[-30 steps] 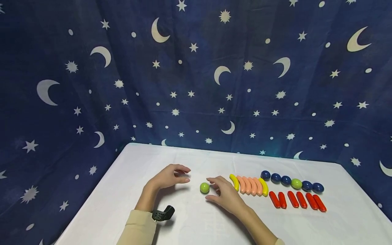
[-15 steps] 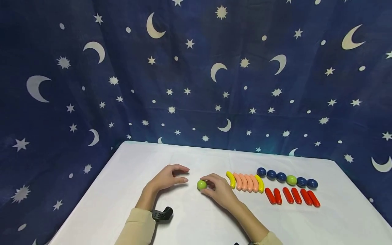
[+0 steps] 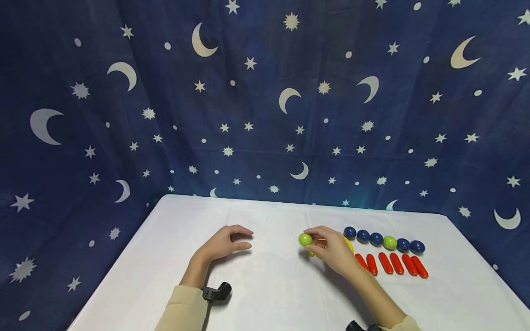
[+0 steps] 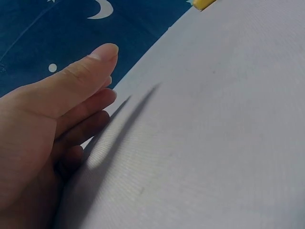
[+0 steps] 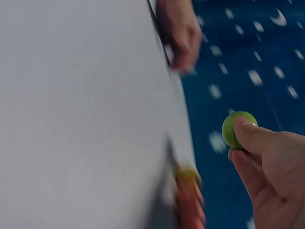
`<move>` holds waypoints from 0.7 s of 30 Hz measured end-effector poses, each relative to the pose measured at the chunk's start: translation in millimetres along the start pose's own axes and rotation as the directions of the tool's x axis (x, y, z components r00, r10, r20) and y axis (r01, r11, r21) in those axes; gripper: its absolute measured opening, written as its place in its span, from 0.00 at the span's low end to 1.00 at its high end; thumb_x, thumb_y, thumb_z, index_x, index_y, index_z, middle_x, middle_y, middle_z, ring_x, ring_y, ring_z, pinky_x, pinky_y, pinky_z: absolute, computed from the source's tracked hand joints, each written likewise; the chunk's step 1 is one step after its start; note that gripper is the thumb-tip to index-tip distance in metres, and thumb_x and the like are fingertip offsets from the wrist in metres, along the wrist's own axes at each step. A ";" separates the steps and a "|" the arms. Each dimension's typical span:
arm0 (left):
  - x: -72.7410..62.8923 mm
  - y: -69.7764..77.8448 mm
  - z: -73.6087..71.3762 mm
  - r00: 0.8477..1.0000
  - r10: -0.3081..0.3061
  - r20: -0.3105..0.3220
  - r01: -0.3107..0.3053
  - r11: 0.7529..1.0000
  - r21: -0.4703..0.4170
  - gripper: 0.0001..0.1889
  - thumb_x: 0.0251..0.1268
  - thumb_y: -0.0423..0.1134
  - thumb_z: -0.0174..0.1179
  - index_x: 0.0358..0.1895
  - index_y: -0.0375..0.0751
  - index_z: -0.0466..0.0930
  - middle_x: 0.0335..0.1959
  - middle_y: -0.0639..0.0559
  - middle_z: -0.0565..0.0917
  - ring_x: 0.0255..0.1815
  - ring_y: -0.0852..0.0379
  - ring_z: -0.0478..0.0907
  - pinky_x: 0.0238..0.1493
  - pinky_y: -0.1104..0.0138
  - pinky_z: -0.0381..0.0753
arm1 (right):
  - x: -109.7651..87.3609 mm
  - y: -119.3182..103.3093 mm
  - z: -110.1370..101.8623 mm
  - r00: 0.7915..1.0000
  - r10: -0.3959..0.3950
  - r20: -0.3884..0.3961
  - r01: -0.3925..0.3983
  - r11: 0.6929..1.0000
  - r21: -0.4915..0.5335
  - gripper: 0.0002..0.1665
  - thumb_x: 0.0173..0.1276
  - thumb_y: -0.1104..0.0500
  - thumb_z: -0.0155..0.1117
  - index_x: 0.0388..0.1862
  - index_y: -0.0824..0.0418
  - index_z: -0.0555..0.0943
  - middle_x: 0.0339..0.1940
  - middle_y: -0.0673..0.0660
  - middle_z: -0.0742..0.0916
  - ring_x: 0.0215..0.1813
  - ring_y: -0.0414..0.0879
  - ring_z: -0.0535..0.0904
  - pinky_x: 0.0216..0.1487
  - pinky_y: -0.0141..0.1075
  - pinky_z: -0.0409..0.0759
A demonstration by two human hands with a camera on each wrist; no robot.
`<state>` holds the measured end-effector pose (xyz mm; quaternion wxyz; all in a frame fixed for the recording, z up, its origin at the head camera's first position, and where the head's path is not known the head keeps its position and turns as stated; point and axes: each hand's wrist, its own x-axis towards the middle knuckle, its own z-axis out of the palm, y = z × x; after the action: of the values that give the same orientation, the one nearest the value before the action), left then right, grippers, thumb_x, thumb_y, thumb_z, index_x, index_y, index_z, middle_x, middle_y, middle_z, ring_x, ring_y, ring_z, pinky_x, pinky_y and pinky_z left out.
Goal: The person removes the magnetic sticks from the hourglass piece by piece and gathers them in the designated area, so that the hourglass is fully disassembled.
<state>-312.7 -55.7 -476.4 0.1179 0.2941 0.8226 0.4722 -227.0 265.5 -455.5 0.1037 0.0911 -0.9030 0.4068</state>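
My right hand [image 3: 334, 252] pinches a shiny green ball [image 3: 305, 239] between thumb and fingertips, above the white table. The right wrist view shows the thumb lying across the green ball [image 5: 232, 132]. Behind that hand, a row of salmon-coloured sausage-shaped pieces [image 5: 189, 207] is mostly hidden in the head view; a yellow banana-shaped piece [image 3: 349, 245] at its right end peeks out. My left hand [image 3: 223, 242] stays low at the left of the table, fingers and thumb loosely bent with nothing between them.
Several dark blue balls [image 3: 363, 236] with one green ball [image 3: 390, 242] among them form a row at the right. Several red sausage-shaped pieces [image 3: 385, 263] lie in front of it. A dark blue curtain [image 3: 256, 115] hangs behind the white table [image 3: 265, 289].
My right hand has closed on the green ball, lifted it and carried it right, in front of the salmon and yellow pieces. The left hand keeps its place; the head view has shifted slightly.
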 end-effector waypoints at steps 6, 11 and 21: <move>-5.5 15.4 0.1 1.000 0.019 0.018 -0.019 0.999 -0.033 0.19 0.59 0.38 0.65 0.52 0.33 0.79 0.52 0.40 0.81 0.58 0.43 0.76 0.62 0.47 0.68 | -31.2 56.4 -104.7 0.977 -0.040 -0.208 -0.017 0.964 -0.266 0.24 0.51 0.65 0.74 0.51 0.61 0.82 0.44 0.59 0.85 0.41 0.31 0.82 0.40 0.20 0.79; -4.2 16.2 0.0 1.000 0.018 0.007 -0.017 1.000 -0.022 0.19 0.58 0.39 0.65 0.51 0.33 0.80 0.51 0.41 0.82 0.57 0.44 0.76 0.62 0.48 0.69 | -53.7 104.1 -171.7 0.950 0.010 -0.311 -0.137 0.910 -0.391 0.24 0.51 0.65 0.73 0.50 0.68 0.81 0.41 0.69 0.86 0.33 0.14 0.69 0.30 0.10 0.68; -0.6 1.1 1.8 1.000 0.008 -0.009 -0.008 1.000 0.010 0.18 0.59 0.39 0.65 0.51 0.35 0.80 0.51 0.42 0.82 0.57 0.44 0.76 0.61 0.47 0.69 | -28.6 153.0 -202.3 0.979 0.183 -0.092 -0.204 0.874 -0.441 0.28 0.58 0.52 0.70 0.52 0.69 0.80 0.45 0.70 0.85 0.40 0.51 0.82 0.34 0.33 0.81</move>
<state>-311.0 -54.3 -476.5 0.1110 0.2958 0.8243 0.4698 -214.6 520.0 -441.4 0.1019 -0.0355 -0.9742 0.1982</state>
